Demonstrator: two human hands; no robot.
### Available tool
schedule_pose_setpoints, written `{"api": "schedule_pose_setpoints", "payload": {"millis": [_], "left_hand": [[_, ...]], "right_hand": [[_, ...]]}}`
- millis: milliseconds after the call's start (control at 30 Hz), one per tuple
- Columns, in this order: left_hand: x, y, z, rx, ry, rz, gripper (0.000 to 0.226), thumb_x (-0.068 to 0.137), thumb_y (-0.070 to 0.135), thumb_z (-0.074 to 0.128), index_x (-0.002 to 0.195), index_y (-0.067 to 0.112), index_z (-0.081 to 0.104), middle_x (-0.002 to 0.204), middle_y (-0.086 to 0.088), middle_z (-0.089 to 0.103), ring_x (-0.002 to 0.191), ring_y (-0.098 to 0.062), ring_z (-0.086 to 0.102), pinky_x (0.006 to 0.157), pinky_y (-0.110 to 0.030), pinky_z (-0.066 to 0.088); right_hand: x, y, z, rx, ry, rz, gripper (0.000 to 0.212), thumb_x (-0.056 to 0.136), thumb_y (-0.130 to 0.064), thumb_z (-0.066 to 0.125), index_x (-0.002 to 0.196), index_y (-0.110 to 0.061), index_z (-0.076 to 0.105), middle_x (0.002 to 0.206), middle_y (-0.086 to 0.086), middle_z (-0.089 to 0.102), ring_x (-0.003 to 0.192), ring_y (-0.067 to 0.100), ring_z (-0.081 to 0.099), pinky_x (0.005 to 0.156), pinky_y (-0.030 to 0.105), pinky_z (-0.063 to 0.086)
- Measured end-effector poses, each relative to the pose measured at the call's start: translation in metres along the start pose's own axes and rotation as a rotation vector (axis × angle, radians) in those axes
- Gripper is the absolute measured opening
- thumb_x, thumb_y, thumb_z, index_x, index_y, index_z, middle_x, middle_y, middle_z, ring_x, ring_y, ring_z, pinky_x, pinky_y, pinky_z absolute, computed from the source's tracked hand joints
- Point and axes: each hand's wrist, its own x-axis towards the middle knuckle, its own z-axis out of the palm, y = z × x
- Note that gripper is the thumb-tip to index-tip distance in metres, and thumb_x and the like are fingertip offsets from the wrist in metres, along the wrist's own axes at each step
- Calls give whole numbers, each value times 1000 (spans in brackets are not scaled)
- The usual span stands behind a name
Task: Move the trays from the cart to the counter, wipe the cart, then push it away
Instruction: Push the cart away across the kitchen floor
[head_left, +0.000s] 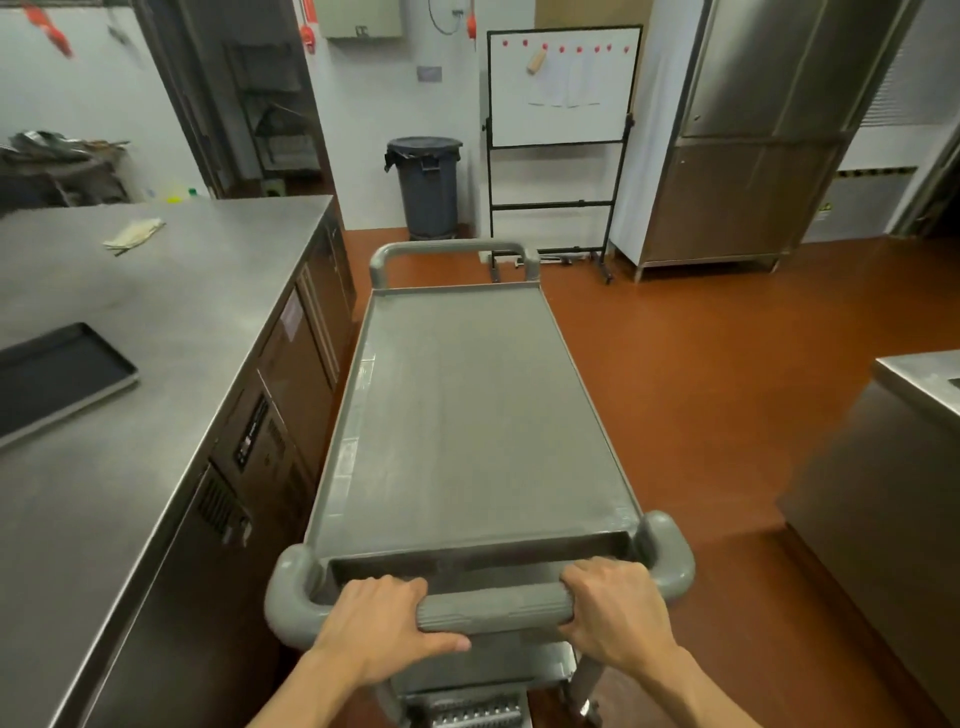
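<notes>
A grey plastic cart (457, 415) stands lengthwise in front of me, its top shelf bare. My left hand (379, 623) and my right hand (613, 608) both grip the near handle (493, 608) of the cart, one at each end of the ribbed bar. A dark tray (57, 374) lies on the steel counter (156, 312) at the left, partly cut off by the frame edge. A crumpled cloth (135, 234) lies farther back on the same counter.
A grey bin (427, 187) and a whiteboard on a wheeled stand (561, 88) stand ahead by the far wall. A steel cabinet (753, 130) is at the right back, another steel unit (893, 467) at the near right. Red floor (701, 364) lies between.
</notes>
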Motion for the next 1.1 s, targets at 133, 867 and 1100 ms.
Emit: {"api": "schedule_pose_setpoints", "payload": {"millis": [133,867,1100], "left_hand": [[8,-36,-8,-15,-36,4,86,54,99,34,90,25,59,96,4,70,94,-21,66,79,-36,45],[-43,-170,-2,-15,-104,192,89,45,100,23,83,25,52,99,1,69,87,-18,62,78,-36,43],[-69,-194,6,-68,-101,162,102,42,101,22,96,24,61,106,1,69,100,-18,63,91,-38,47]], "right_hand": [[21,-27,3,5,-1,26,41,37,-58,72,50,-26,50,47,-11,55,41,13,55,37,25,38],[22,-181,14,76,-42,234,39,37,-51,72,57,-24,52,56,-11,59,52,16,61,40,28,43],[24,-207,14,106,-29,188,34,45,-52,70,61,-25,56,61,-12,62,59,14,65,41,27,46]]}}
